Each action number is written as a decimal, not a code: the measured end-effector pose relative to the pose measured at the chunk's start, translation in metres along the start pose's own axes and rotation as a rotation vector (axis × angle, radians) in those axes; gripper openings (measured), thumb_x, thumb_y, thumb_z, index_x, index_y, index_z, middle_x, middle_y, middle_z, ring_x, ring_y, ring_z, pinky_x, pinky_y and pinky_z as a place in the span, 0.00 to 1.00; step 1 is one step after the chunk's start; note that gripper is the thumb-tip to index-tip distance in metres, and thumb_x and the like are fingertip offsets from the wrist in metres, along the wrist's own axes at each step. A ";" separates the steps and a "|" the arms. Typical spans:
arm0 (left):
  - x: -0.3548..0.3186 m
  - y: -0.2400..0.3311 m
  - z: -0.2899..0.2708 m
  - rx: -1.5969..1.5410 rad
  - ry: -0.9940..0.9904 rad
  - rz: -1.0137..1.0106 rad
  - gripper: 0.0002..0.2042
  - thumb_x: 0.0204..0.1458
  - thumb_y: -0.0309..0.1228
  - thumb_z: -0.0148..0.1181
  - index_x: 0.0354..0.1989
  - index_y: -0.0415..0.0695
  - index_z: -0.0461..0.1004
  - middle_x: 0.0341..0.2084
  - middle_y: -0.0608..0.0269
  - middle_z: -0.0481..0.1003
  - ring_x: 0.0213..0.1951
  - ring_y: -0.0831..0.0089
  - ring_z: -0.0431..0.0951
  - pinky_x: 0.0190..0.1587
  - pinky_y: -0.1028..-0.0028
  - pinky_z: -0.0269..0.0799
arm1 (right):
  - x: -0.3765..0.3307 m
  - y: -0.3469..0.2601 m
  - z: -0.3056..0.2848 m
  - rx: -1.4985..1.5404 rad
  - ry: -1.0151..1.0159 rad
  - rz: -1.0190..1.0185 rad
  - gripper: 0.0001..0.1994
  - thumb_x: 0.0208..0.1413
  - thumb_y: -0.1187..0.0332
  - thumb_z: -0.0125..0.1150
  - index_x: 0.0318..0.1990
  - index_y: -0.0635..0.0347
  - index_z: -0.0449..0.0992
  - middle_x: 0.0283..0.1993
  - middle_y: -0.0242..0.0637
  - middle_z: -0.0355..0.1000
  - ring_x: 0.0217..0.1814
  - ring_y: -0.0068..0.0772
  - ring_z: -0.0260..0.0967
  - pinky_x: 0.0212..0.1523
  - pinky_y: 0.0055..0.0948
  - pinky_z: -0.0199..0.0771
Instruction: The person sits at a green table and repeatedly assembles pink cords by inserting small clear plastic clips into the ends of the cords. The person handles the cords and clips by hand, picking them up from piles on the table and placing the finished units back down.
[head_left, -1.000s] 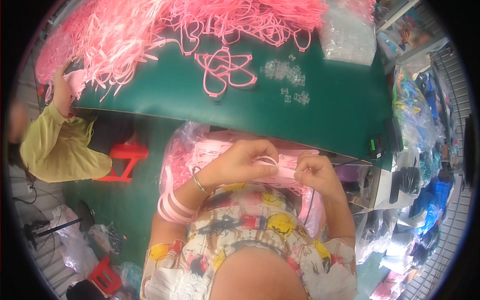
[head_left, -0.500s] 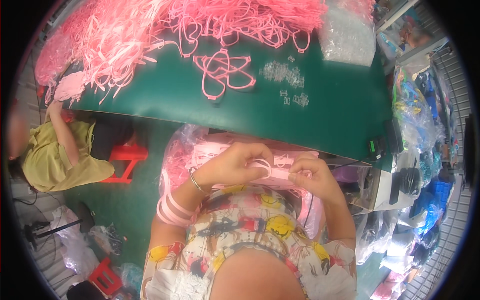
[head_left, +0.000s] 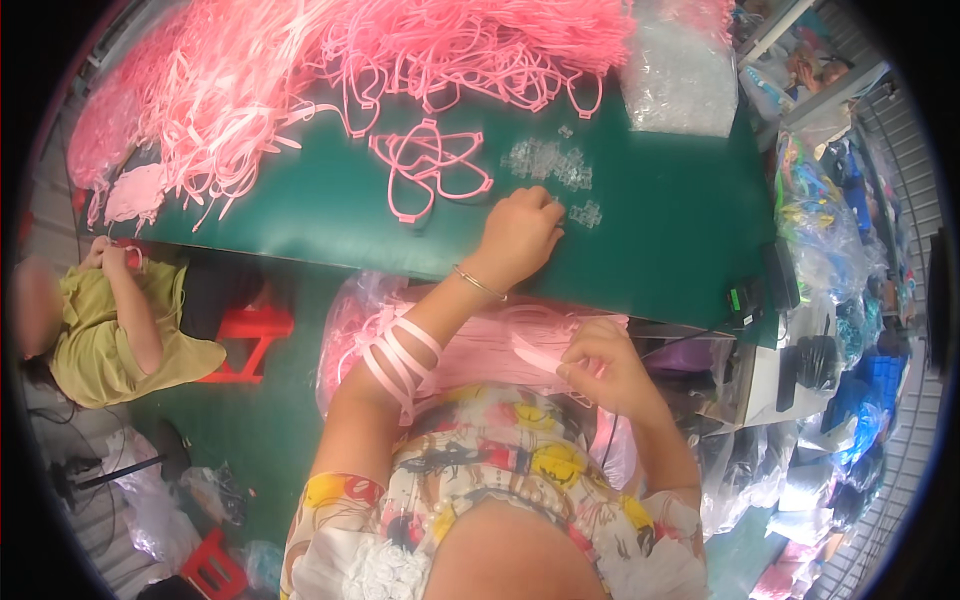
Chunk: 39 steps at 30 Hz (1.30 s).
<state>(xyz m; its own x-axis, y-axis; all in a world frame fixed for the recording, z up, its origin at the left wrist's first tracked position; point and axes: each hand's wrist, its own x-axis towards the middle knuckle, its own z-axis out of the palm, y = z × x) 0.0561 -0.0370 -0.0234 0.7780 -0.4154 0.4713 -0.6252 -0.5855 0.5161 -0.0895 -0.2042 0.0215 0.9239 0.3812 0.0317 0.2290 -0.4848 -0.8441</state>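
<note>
My left hand (head_left: 522,238) reaches over the green table, its fingers bent down and drawn together beside a small group of clear plastic clips (head_left: 586,213). What lies under the fingertips is too small to make out. A larger scatter of clear clips (head_left: 548,163) is just beyond it. Pink straps (head_left: 402,357) are looped round my left forearm. Close to my body, my right hand (head_left: 607,365) pinches a flat pink strap (head_left: 538,353) between thumb and fingers. Below it, more pink straps (head_left: 470,350) lie bundled in my lap.
Large heaps of pink straps (head_left: 470,40) cover the far side of the green table (head_left: 660,230). Several joined pink loops (head_left: 425,170) lie mid-table, and a clear plastic bag (head_left: 682,90) stands far right. At left, another person (head_left: 130,310) sits by a red stool (head_left: 250,335).
My left hand has left the strap in front of my body and moved forward onto the table by the clips. My right hand keeps its hold on the strap, slightly lower.
</note>
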 end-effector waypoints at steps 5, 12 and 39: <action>-0.015 -0.002 0.006 0.120 -0.042 0.062 0.09 0.42 0.24 0.61 0.34 0.40 0.75 0.34 0.58 0.73 0.38 0.59 0.73 0.39 0.64 0.71 | 0.000 0.002 -0.002 0.019 -0.016 -0.021 0.04 0.42 0.69 0.66 0.23 0.54 0.75 0.26 0.29 0.67 0.40 0.34 0.63 0.50 0.36 0.54; -0.055 0.010 -0.012 0.058 0.057 0.174 0.08 0.42 0.22 0.55 0.33 0.39 0.71 0.27 0.57 0.69 0.32 0.58 0.71 0.32 0.63 0.68 | 0.007 -0.004 0.000 0.007 -0.060 -0.081 0.04 0.43 0.69 0.65 0.23 0.54 0.75 0.25 0.29 0.66 0.40 0.32 0.63 0.53 0.37 0.52; -0.102 0.061 -0.079 -0.591 -0.264 0.055 0.11 0.40 0.19 0.59 0.35 0.39 0.74 0.29 0.54 0.74 0.30 0.55 0.75 0.33 0.64 0.71 | 0.016 -0.011 0.000 0.057 -0.159 -0.091 0.03 0.38 0.71 0.61 0.20 0.55 0.72 0.23 0.29 0.65 0.34 0.31 0.62 0.47 0.33 0.57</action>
<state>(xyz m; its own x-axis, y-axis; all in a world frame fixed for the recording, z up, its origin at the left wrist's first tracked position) -0.0658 0.0248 0.0164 0.6858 -0.6352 0.3552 -0.5344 -0.1083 0.8382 -0.0770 -0.1923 0.0313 0.8391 0.5432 0.0279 0.2871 -0.3989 -0.8709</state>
